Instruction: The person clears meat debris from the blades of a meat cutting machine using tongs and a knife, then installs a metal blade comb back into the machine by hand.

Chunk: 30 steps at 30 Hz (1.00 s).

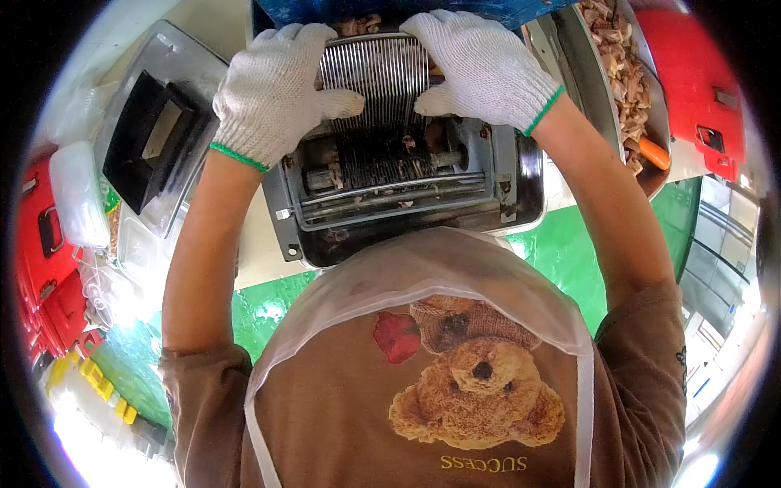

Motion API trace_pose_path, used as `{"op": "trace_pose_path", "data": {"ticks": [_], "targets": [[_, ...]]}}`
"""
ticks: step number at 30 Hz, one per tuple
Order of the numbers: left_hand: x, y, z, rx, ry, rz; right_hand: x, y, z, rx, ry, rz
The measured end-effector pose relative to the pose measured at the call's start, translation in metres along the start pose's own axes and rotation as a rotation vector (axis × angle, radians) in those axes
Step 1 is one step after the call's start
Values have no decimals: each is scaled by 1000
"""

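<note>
Both my hands wear white knitted gloves with green cuffs. My left hand (272, 93) grips the left end of a curved, slotted metal comb (374, 77), thumb on the near side and fingers over the far edge. On the comb's right end, my right hand (480, 73) has a matching grip. The comb sits at the far side of an open cutting machine (394, 207), above its dark row of blades (386, 159). Bits of meat cling around the blades. Whether the comb is still attached to the machine cannot be made out.
At left, a metal tray (163, 53) holds a black hopper-like frame (154, 142). To the right stands a long bin of meat pieces (622, 73) with an orange handle (653, 153). Red crates (691, 89) flank both sides. A blue surface (390, 11) lies beyond the machine.
</note>
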<state>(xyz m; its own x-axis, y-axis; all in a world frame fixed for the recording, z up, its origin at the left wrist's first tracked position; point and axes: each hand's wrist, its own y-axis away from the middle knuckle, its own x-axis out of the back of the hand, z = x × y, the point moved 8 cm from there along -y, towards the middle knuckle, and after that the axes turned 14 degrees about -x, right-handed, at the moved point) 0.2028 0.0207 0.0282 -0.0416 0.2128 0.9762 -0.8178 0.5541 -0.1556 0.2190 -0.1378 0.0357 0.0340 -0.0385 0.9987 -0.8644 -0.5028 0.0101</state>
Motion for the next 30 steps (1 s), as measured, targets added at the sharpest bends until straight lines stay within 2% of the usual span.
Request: {"op": "trace_pose_path", "data": {"ticks": [1,4,7,12,15,18,22,27,30], "targets": [[1,0,2,-17,5,-2,-3,-1,-1,-9,17,8],[3,1,5,-53,-10,-8,-6,2,0,-53,-49,-158],[1,2,6,-52,-50,-10,-10,3,3,11,-57,-89],[4,1,12,-76,-110,1,-6,3,2,0,-108,-122],[-3,6,22,-97,-112,-155,-7,8,-2,15,-68,-143],[-6,5,21,-102,-163,-170,-4,10,-3,-14,-61,-177],[0,7,22,-219,-98,-50,-6,12,-4,51,-36,-77],[7,11,10,-349,24,65,-5,10,-2,10,-62,-133],[2,6,7,-298,78,4,-6,6,3,-18,-154,-174]]}}
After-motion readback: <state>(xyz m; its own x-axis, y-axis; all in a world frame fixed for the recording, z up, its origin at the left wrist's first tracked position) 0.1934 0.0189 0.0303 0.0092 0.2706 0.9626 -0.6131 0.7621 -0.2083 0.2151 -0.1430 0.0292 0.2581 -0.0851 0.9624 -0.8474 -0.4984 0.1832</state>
